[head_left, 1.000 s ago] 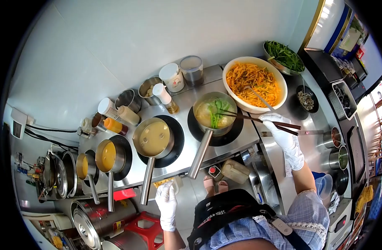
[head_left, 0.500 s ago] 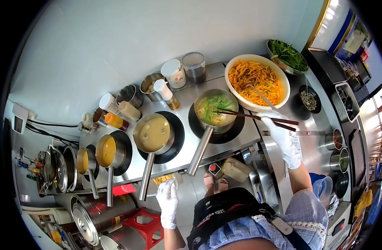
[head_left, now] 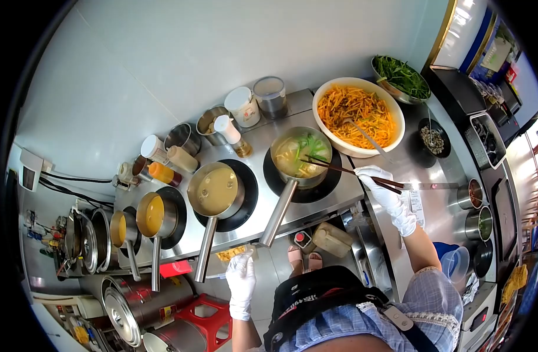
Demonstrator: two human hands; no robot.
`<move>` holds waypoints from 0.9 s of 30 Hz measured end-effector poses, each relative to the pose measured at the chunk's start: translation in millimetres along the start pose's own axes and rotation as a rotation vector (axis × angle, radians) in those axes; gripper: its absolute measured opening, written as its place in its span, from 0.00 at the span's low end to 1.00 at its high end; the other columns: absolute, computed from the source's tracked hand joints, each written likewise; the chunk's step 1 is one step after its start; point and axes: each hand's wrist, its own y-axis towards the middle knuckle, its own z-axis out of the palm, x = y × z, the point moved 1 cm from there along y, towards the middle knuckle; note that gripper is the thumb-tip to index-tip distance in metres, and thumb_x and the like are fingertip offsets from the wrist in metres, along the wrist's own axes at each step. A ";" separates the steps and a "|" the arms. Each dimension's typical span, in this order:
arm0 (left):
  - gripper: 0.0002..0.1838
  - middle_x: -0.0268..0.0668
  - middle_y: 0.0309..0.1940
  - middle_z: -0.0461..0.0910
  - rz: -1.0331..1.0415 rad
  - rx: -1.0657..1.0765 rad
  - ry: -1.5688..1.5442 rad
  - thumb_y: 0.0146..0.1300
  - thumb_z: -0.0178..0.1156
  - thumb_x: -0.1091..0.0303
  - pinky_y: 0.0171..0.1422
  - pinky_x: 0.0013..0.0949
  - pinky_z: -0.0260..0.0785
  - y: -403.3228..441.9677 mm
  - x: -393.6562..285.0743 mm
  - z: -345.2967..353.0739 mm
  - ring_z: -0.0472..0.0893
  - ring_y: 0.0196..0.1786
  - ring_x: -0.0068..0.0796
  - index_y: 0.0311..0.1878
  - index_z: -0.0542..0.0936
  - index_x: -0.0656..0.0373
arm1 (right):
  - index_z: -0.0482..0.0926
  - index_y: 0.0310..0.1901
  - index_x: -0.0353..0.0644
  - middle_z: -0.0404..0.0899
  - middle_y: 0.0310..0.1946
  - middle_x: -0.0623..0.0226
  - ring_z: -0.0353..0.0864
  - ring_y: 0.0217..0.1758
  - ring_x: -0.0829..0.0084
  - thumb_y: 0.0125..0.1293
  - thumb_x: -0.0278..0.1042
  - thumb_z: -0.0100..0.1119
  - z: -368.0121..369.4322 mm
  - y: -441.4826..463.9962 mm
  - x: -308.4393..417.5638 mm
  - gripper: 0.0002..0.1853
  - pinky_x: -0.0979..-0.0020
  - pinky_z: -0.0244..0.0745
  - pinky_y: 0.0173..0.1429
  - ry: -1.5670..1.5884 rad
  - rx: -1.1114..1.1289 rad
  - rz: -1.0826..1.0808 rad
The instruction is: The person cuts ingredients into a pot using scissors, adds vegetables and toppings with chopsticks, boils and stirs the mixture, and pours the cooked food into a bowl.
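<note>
My right hand, in a white glove, grips a pair of long dark chopsticks. Their tips reach into a steel saucepan holding green leafy vegetables in pale broth. That pan sits on a round black burner, its handle pointing towards me. My left hand, also gloved in white, hangs closed in front of the stove edge; whatever its fingers may hold is hidden. To the left, three more pans contain liquid: a saucepan of cloudy broth and two smaller pans with yellow-orange liquid.
A large white bowl of shredded orange vegetables stands right of the pan, with a bowl of greens behind it. Bottles and tubs line the wall, including a pump bottle. A red stool and large pots stand below left.
My right hand has shifted slightly left and down with the chopsticks. The greens have sunk and spread into the broth. My left hand has moved slightly right and stays closed.
</note>
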 end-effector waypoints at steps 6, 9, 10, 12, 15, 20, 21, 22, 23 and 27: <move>0.09 0.43 0.33 0.80 -0.060 0.006 0.009 0.58 0.57 0.79 0.47 0.35 0.70 -8.7 1.0 -1.2 0.79 0.39 0.41 0.41 0.81 0.61 | 0.82 0.35 0.33 0.83 0.37 0.60 0.81 0.41 0.71 0.57 0.21 0.61 -12.7 2.0 44.2 0.05 0.73 0.75 0.48 -0.075 -0.185 0.005; 0.11 0.44 0.41 0.80 -0.284 0.012 -0.165 0.62 0.56 0.76 0.52 0.31 0.69 -6.3 1.8 15.7 0.79 0.46 0.36 0.48 0.79 0.64 | 0.82 0.36 0.33 0.82 0.36 0.60 0.81 0.41 0.71 0.56 0.21 0.62 3.5 5.0 13.7 0.05 0.74 0.75 0.48 -0.013 -0.134 -0.040; 0.13 0.45 0.45 0.79 -0.415 -0.034 -0.325 0.64 0.55 0.73 0.55 0.30 0.67 2.1 0.4 29.1 0.77 0.49 0.34 0.51 0.77 0.66 | 0.82 0.36 0.34 0.82 0.35 0.61 0.81 0.40 0.71 0.56 0.20 0.63 12.0 1.4 7.7 0.06 0.74 0.75 0.48 0.006 -0.121 -0.065; 0.19 0.46 0.53 0.75 -0.567 0.010 -0.484 0.67 0.54 0.66 0.62 0.30 0.61 21.1 6.5 50.1 0.72 0.58 0.32 0.57 0.73 0.68 | 0.82 0.35 0.34 0.82 0.35 0.61 0.81 0.39 0.71 0.56 0.20 0.63 19.2 -0.3 22.3 0.05 0.74 0.75 0.47 0.042 -0.062 -0.006; 0.21 0.43 0.50 0.78 -0.534 0.111 -0.474 0.67 0.54 0.60 0.55 0.28 0.68 34.9 28.6 79.5 0.77 0.51 0.30 0.57 0.73 0.66 | 0.82 0.35 0.33 0.82 0.34 0.61 0.81 0.39 0.71 0.57 0.21 0.62 8.6 1.5 29.9 0.04 0.74 0.75 0.46 0.032 -0.126 -0.072; 0.19 0.36 0.33 0.82 -0.839 0.350 -0.901 0.67 0.55 0.62 0.18 0.19 0.61 43.0 22.4 89.3 0.73 0.18 0.17 0.56 0.75 0.63 | 0.82 0.37 0.34 0.82 0.36 0.60 0.81 0.41 0.71 0.57 0.22 0.62 1.6 5.4 44.3 0.06 0.74 0.75 0.49 -0.034 -0.085 -0.011; 0.18 0.37 0.33 0.82 -0.823 0.347 -0.913 0.67 0.54 0.63 0.18 0.19 0.61 42.0 19.7 89.0 0.72 0.18 0.17 0.56 0.74 0.64 | 0.82 0.37 0.34 0.82 0.37 0.60 0.81 0.41 0.71 0.57 0.22 0.62 10.2 6.0 42.0 0.07 0.74 0.75 0.49 0.008 -0.056 -0.017; 0.18 0.36 0.33 0.82 -0.829 0.373 -0.897 0.68 0.54 0.64 0.18 0.18 0.59 39.9 16.1 87.1 0.71 0.18 0.16 0.57 0.74 0.64 | 0.82 0.38 0.35 0.82 0.38 0.60 0.81 0.42 0.71 0.56 0.22 0.62 19.3 7.1 41.5 0.07 0.74 0.75 0.49 0.062 -0.015 -0.009; 0.18 0.36 0.32 0.82 -0.842 0.369 -0.914 0.68 0.54 0.65 0.18 0.19 0.59 38.9 11.4 86.0 0.71 0.18 0.15 0.57 0.74 0.64 | 0.82 0.39 0.35 0.81 0.39 0.60 0.80 0.42 0.71 0.56 0.22 0.62 26.8 8.8 31.2 0.08 0.74 0.75 0.49 0.005 0.017 -0.012; 0.18 0.34 0.31 0.81 -0.812 0.354 -0.877 0.68 0.53 0.65 0.18 0.20 0.60 35.2 4.2 87.4 0.70 0.17 0.15 0.56 0.74 0.64 | 0.82 0.37 0.34 0.82 0.36 0.61 0.81 0.41 0.71 0.57 0.22 0.62 30.0 17.1 22.1 0.06 0.75 0.75 0.48 -0.007 -0.108 -0.017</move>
